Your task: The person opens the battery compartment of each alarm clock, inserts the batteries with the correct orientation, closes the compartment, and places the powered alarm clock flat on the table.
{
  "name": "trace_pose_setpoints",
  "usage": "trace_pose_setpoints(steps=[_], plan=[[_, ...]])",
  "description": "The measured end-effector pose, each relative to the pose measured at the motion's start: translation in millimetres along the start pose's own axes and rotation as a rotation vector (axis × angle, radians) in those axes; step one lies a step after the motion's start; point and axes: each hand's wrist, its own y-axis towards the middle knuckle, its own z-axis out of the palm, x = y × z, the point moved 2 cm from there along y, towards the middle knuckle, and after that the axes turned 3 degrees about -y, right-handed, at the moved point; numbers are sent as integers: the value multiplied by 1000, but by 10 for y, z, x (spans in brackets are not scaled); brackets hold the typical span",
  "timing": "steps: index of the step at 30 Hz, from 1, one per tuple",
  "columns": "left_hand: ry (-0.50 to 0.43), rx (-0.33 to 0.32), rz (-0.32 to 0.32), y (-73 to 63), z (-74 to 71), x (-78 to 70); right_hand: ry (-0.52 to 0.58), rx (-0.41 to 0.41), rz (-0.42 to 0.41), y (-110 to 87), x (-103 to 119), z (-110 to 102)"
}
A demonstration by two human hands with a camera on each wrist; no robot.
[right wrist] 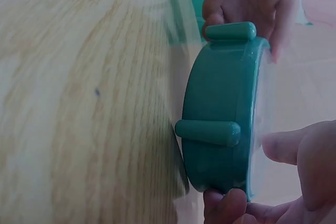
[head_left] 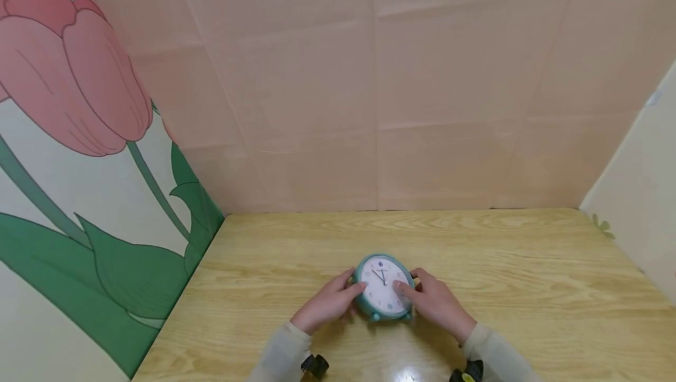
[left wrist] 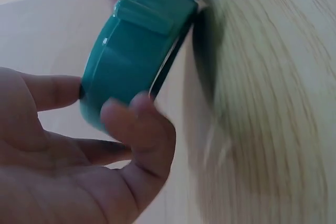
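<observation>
A round alarm clock (head_left: 384,303) with a teal case and white dial is held between both hands, its face turned up toward the head camera. At its left side my left hand (head_left: 330,303) grips the rim, thumb at the front edge. My right hand (head_left: 438,303) holds the opposite side, its thumb lying over the dial. Two short teal feet show at the clock's near edge. In the left wrist view the teal case (left wrist: 131,51) is tilted close to the wood surface. The right wrist view shows the case (right wrist: 218,87) side-on with both feet.
The wood-grain table (head_left: 264,253) spreads around the hands. Behind it stands a creased pinkish-brown covering (head_left: 369,106). A wall with a painted tulip (head_left: 79,77) borders the left, and a pale wall (head_left: 644,194) the right.
</observation>
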Motion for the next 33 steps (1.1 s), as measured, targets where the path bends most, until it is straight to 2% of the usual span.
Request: trace_pose_setpoints(steps=[5, 14, 22, 33], plan=[[146, -36, 17, 22, 21, 26, -38, -44, -29, -16, -10, -3], [204, -13, 1, 49, 46, 41, -105, -83, -49, -9, -28, -11], [125, 41, -31, 75, 68, 98, -126, -99, -59, -20, -21, -10], [98, 41, -32, 95, 98, 114, -137, -94, -31, -30, -47, -3]])
